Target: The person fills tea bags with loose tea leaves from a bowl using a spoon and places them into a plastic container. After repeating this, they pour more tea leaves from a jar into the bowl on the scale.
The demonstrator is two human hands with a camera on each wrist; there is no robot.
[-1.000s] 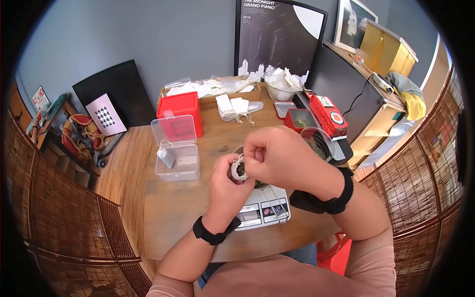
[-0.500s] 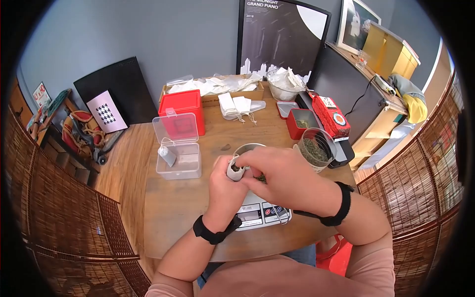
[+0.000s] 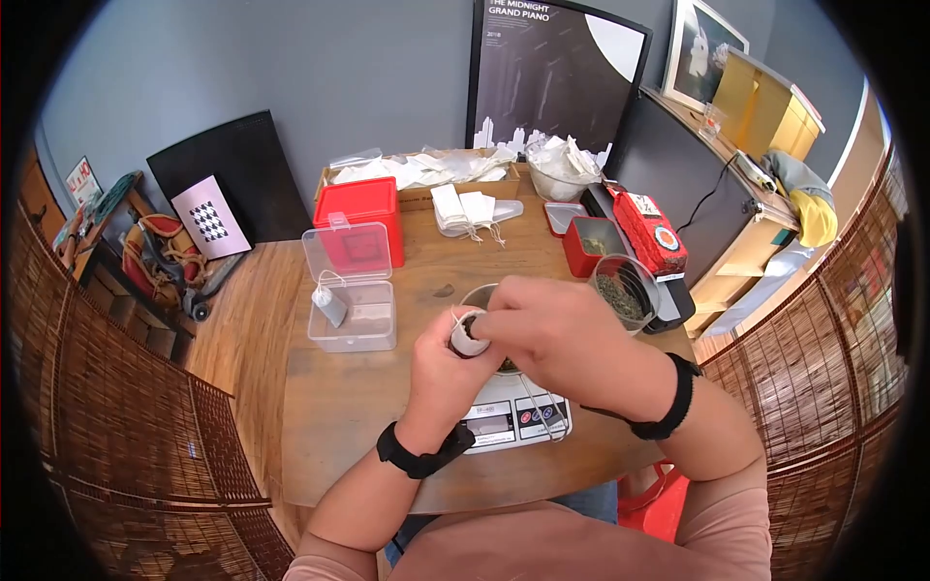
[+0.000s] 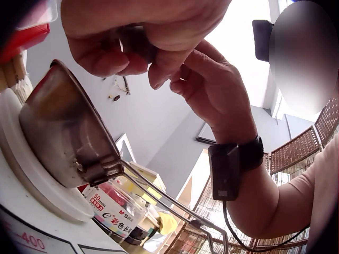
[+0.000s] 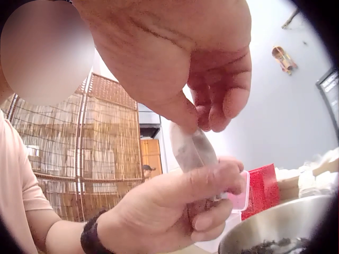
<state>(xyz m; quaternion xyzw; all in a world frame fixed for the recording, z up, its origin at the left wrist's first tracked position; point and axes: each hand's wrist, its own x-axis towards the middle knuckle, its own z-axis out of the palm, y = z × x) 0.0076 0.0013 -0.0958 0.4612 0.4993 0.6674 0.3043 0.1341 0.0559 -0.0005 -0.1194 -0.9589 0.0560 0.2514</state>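
Note:
My left hand (image 3: 438, 360) grips a small white drawstring tea bag (image 5: 195, 151) upright, its mouth facing up and dark dried leaves inside. Over that mouth reaches my right hand (image 3: 567, 329), its thumb and fingertips pinching at the rim in the right wrist view. Below both hands a metal bowl (image 4: 63, 127) with wire handles (image 4: 164, 198) stands on a white kitchen scale (image 3: 491, 412). Dark leaves lie in the bowl, which the right hand partly covers in the head view.
An open clear plastic box (image 3: 354, 341) with a filled tea bag (image 3: 329, 305) stands left, before a red box (image 3: 356, 208). Flat white bags (image 3: 463, 208) lie at the back. A clear tub of leaves (image 3: 625, 290), a red tin (image 3: 581, 254) and a red packet (image 3: 649, 237) stand right.
My right hand has come down from above the bag to its mouth, and its fingers have shifted there. The left hand keeps its grip and tilts the bag slightly.

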